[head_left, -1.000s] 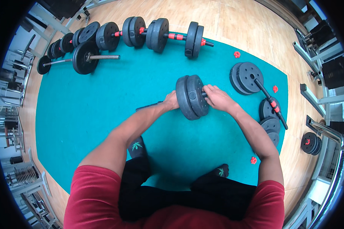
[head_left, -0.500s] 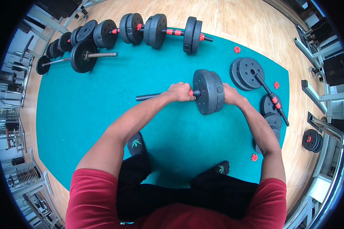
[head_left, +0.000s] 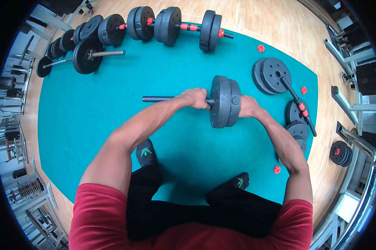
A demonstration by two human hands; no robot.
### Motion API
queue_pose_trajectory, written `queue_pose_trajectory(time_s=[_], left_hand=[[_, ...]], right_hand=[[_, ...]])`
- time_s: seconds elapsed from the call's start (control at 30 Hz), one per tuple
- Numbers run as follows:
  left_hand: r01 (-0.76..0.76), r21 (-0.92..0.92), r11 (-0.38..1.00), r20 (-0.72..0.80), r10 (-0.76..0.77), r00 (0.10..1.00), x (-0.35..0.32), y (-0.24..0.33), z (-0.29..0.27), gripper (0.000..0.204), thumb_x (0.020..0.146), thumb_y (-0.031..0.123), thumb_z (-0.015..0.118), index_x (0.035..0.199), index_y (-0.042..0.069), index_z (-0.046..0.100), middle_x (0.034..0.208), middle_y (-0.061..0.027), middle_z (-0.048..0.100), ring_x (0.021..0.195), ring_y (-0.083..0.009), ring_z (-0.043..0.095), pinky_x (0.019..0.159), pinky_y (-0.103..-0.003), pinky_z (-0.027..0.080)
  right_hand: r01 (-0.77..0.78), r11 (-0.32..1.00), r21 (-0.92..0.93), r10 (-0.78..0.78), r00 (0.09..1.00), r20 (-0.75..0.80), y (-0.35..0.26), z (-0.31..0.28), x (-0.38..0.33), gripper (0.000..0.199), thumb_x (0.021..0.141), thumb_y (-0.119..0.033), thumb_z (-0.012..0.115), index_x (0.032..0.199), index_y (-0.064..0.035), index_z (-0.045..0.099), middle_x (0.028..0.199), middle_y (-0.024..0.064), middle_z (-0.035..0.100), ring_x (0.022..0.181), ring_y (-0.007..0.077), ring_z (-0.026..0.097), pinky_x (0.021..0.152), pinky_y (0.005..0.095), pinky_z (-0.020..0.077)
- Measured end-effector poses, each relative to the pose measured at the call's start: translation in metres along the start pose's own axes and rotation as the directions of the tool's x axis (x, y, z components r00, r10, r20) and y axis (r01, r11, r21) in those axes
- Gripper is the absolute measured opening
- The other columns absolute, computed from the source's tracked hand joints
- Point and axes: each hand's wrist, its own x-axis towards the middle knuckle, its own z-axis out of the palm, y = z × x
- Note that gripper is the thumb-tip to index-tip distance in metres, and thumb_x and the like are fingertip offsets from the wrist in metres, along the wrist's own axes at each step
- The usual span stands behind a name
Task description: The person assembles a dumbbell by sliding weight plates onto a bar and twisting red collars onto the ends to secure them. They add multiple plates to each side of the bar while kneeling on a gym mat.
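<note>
Left hand (head_left: 195, 98) closed round the bar (head_left: 156, 99), threaded end jutting left. Plates (head_left: 224, 102) sit on it between both hands, over the green mat (head_left: 100, 121). Right hand (head_left: 249, 106) is at their right side (fingers hidden from me; grip cannot be told). Red collar (head_left: 277, 169) lies near the right arm.

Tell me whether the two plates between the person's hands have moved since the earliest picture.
Yes. Judged against the red nut near the far edge of the mat, the two plates have shifted to the right.
</note>
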Motion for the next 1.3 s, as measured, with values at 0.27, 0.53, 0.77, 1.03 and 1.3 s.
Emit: queue_pose_trajectory(time_s=[0.27,0.53,0.77,1.03,1.3], left_hand=[[0.043,0.0,0.999,0.013,-0.043,0.999,-0.002,-0.007,0.007,0.04,0.074,0.042,0.07,0.096,0.007,0.072,0.095,-0.0155,0.071,0.095,-0.0324,0.066,0.082,-0.045,0.052],[0.0,-0.014,1.0,-0.03,0.0,1.0,-0.004,0.002,0.002,0.037,0.075,0.04,0.07,0.098,0.011,0.072,0.095,-0.0131,0.071,0.097,-0.0303,0.066,0.083,-0.045,0.052],[-0.027,-0.03,0.999,-0.035,0.026,0.999,-0.002,-0.009,0.004,0.039,0.076,0.041,0.069,0.097,0.009,0.071,0.094,-0.0137,0.07,0.097,-0.0312,0.066,0.083,-0.045,0.051],[0.018,0.015,1.0,-0.035,-0.018,0.999,-0.01,-0.001,0.004,0.039,0.078,0.04,0.069,0.104,0.011,0.07,0.102,-0.0144,0.07,0.101,-0.0309,0.065,0.084,-0.045,0.052],[-0.006,-0.027,1.0,-0.104,0.003,0.995,-0.006,-0.013,0.013,0.036,0.077,0.039,0.069,0.093,0.007,0.071,0.092,-0.0163,0.071,0.093,-0.0338,0.067,0.08,-0.046,0.052]], right_hand=[[-0.026,0.999,-0.044,0.027,0.999,0.029,-0.007,0.004,0.007,0.035,0.072,-0.027,0.06,0.099,-0.007,0.068,0.105,0.0199,0.068,0.101,0.0387,0.063,0.086,0.0517,0.0493],[0.417,0.901,0.121,-0.366,0.879,-0.305,0.048,0.031,0.025,0.038,0.071,-0.006,0.067,0.107,0.0005,0.058,0.102,0.0214,0.061,0.095,0.0424,0.061,0.084,0.0477,0.0504],[0.153,0.556,0.817,-0.056,0.988,-0.147,0.05,0.019,0.007,0.034,0.079,-0.004,0.076,0.108,-0.0003,0.059,0.103,0.0107,0.062,0.092,0.0173,0.063,0.07,0.0332,0.0533],[-0.2,0.246,0.949,0.105,0.978,0.179,0.053,0.03,0.019,0.044,0.092,-0.045,0.064,0.097,-0.0013,0.063,0.075,0.0064,0.065,0.061,0.0124,0.062,0.058,0.0265,0.0516],[-0.08,0.497,0.864,0.022,0.997,0.08,0.039,-0.006,0.004,0.049,0.085,-0.037,0.074,0.115,-0.0021,0.058,0.114,0.016,0.059,0.085,0.017,0.065,0.073,0.0281,0.0541]])
